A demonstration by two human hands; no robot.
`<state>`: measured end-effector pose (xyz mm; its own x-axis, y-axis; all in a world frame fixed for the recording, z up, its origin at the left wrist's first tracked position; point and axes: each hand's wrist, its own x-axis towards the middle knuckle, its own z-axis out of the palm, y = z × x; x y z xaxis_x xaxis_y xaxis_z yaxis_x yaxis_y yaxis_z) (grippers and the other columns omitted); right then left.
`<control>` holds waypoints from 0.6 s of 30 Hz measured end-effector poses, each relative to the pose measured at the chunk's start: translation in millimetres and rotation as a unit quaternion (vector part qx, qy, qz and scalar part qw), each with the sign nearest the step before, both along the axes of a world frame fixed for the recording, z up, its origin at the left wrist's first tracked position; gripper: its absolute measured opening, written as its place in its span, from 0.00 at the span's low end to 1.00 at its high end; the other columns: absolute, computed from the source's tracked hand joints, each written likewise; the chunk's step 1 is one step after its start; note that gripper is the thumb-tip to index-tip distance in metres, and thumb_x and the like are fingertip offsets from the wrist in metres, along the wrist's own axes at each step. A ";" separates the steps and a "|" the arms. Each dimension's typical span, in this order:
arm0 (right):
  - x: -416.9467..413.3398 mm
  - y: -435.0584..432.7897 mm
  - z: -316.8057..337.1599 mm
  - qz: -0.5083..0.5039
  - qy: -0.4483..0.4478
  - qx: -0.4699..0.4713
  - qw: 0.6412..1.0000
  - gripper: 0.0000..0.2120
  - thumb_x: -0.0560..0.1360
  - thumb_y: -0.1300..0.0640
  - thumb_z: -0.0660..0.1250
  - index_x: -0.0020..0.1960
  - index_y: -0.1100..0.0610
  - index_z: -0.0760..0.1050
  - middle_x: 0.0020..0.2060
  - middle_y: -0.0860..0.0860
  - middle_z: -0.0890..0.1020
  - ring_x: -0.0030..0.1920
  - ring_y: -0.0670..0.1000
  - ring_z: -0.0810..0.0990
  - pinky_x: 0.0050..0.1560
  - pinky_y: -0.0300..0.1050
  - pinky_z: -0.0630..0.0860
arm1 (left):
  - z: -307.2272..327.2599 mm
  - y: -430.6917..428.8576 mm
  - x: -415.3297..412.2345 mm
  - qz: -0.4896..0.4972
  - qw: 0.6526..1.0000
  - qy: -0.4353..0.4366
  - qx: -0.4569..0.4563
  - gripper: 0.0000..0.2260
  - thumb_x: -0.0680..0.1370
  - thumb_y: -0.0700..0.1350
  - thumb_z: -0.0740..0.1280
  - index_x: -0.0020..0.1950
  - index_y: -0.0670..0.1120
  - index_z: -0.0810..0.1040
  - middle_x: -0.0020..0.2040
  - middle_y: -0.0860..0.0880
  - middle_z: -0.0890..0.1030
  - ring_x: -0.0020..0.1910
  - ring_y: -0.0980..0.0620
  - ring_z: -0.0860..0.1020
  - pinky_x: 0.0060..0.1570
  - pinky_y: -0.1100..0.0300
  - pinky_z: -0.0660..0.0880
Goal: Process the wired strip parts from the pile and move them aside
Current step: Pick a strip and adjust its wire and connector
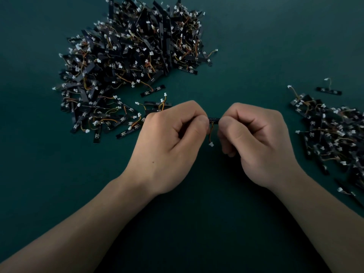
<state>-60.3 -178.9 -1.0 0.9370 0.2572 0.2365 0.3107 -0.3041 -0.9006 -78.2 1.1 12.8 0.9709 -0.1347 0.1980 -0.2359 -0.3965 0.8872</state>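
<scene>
— Hands?
— Left hand (167, 142) and right hand (254, 142) each pinch one end of a black wired strip (214, 119) at centre, its white connector (211, 144) dangling.
— Piles?
— Large pile (126, 56) far left; smaller pile (331, 134) at right.

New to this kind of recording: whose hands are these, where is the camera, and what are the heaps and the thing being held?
No machine here: a person works with bare hands. The one picture comes from a wide-angle camera worn on their head, looking forward and down. The left hand and right hand each pinch an end of one black strip part; its orange wire with a white connector hangs between them. On the dark green surface a big pile of such wired strips lies ahead on the left, and a smaller heap lies at the right.
</scene>
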 end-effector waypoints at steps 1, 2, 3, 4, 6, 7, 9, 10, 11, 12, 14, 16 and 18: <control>-0.1 0.1 -0.1 0.003 -0.001 -0.001 1.000 0.16 0.80 0.56 0.62 0.35 0.59 0.74 0.26 0.52 0.77 0.26 0.56 0.74 0.27 0.55 0.69 | 0.0 -0.4 0.0 0.001 1.000 0.000 -0.001 0.12 0.82 0.41 0.62 0.38 0.45 0.75 0.30 0.47 0.72 0.30 0.49 0.70 0.31 0.58 0.67; -0.1 0.2 0.0 0.002 -0.002 -0.005 1.000 0.16 0.80 0.56 0.62 0.35 0.59 0.74 0.26 0.52 0.77 0.26 0.56 0.74 0.27 0.54 0.69 | 0.2 -0.6 0.1 0.002 1.000 0.000 0.003 0.12 0.82 0.41 0.62 0.38 0.45 0.75 0.30 0.47 0.72 0.30 0.50 0.70 0.31 0.58 0.67; 0.1 0.4 -0.1 -0.001 -0.003 -0.009 1.000 0.16 0.79 0.56 0.62 0.34 0.60 0.74 0.26 0.53 0.77 0.26 0.56 0.74 0.26 0.54 0.69 | 0.4 -0.6 0.1 0.004 1.000 -0.001 0.008 0.13 0.82 0.41 0.62 0.37 0.45 0.74 0.29 0.47 0.72 0.30 0.51 0.69 0.31 0.59 0.67; 0.2 0.3 -0.3 -0.003 -0.003 -0.011 1.000 0.16 0.79 0.56 0.63 0.34 0.60 0.74 0.26 0.53 0.77 0.25 0.56 0.74 0.26 0.54 0.69 | 0.5 -0.8 0.1 0.006 1.000 -0.001 0.012 0.13 0.82 0.40 0.62 0.37 0.45 0.75 0.29 0.48 0.72 0.29 0.51 0.69 0.30 0.61 0.66; 0.0 0.5 -0.1 -0.002 -0.004 -0.006 1.000 0.16 0.79 0.56 0.63 0.35 0.60 0.74 0.26 0.52 0.77 0.25 0.55 0.74 0.26 0.54 0.69 | 0.6 -0.4 0.1 0.006 1.000 0.000 0.008 0.12 0.82 0.40 0.62 0.38 0.46 0.75 0.29 0.48 0.72 0.29 0.51 0.69 0.30 0.61 0.66; -0.1 0.4 0.1 0.000 -0.006 -0.003 1.000 0.16 0.80 0.56 0.62 0.35 0.60 0.74 0.26 0.52 0.77 0.26 0.55 0.74 0.26 0.54 0.69 | 0.6 -0.1 0.3 0.004 1.000 0.000 0.004 0.12 0.82 0.40 0.62 0.38 0.46 0.75 0.30 0.48 0.73 0.29 0.51 0.70 0.30 0.60 0.66; -0.2 0.2 0.2 0.000 -0.009 -0.003 1.000 0.16 0.80 0.56 0.63 0.35 0.61 0.74 0.26 0.52 0.77 0.26 0.55 0.74 0.26 0.54 0.69 | 0.6 0.5 0.4 0.001 1.000 -0.001 0.003 0.12 0.82 0.40 0.62 0.38 0.46 0.75 0.30 0.47 0.73 0.30 0.50 0.70 0.30 0.59 0.67; -0.3 0.4 0.4 -0.003 -0.009 -0.005 1.000 0.16 0.80 0.57 0.63 0.35 0.61 0.75 0.26 0.52 0.76 0.26 0.55 0.74 0.26 0.54 0.69 | 0.5 0.6 0.6 0.000 1.000 0.001 0.004 0.12 0.82 0.41 0.62 0.38 0.47 0.74 0.30 0.47 0.73 0.30 0.50 0.70 0.30 0.59 0.67; -0.5 0.8 0.6 -0.005 -0.009 -0.006 1.000 0.16 0.80 0.56 0.63 0.35 0.61 0.75 0.26 0.52 0.76 0.26 0.56 0.74 0.27 0.54 0.69 | 0.6 0.4 0.6 0.000 1.000 0.004 0.005 0.13 0.82 0.41 0.62 0.38 0.47 0.74 0.30 0.47 0.73 0.30 0.51 0.70 0.31 0.59 0.67; -0.8 0.9 0.8 -0.004 -0.010 -0.002 1.000 0.16 0.81 0.56 0.63 0.36 0.61 0.75 0.26 0.53 0.76 0.26 0.56 0.74 0.27 0.54 0.69 | 0.6 0.3 0.5 0.000 1.000 0.006 0.004 0.12 0.82 0.41 0.61 0.38 0.47 0.74 0.30 0.47 0.73 0.30 0.51 0.70 0.31 0.58 0.67; -1.6 0.9 1.3 0.000 -0.015 0.002 1.000 0.15 0.82 0.56 0.63 0.38 0.60 0.75 0.26 0.54 0.75 0.26 0.57 0.73 0.27 0.55 0.69 | 0.2 -0.1 0.2 0.000 1.000 0.005 0.003 0.12 0.82 0.41 0.61 0.38 0.46 0.74 0.31 0.47 0.74 0.31 0.50 0.71 0.32 0.57 0.68; -1.0 0.9 1.0 -0.003 -0.015 -0.012 1.000 0.15 0.81 0.55 0.64 0.37 0.59 0.75 0.26 0.55 0.75 0.26 0.57 0.73 0.27 0.55 0.68 | -0.8 0.3 1.0 0.003 1.000 0.003 0.010 0.13 0.82 0.41 0.61 0.37 0.46 0.73 0.30 0.47 0.73 0.31 0.50 0.71 0.31 0.58 0.68; 0.4 0.6 -0.2 -0.006 -0.004 -0.019 1.000 0.16 0.81 0.54 0.64 0.36 0.59 0.75 0.25 0.55 0.75 0.26 0.57 0.73 0.27 0.55 0.67 | -2.5 0.5 2.8 0.004 1.000 0.007 0.015 0.13 0.82 0.41 0.61 0.36 0.47 0.72 0.30 0.48 0.74 0.30 0.52 0.70 0.31 0.59 0.67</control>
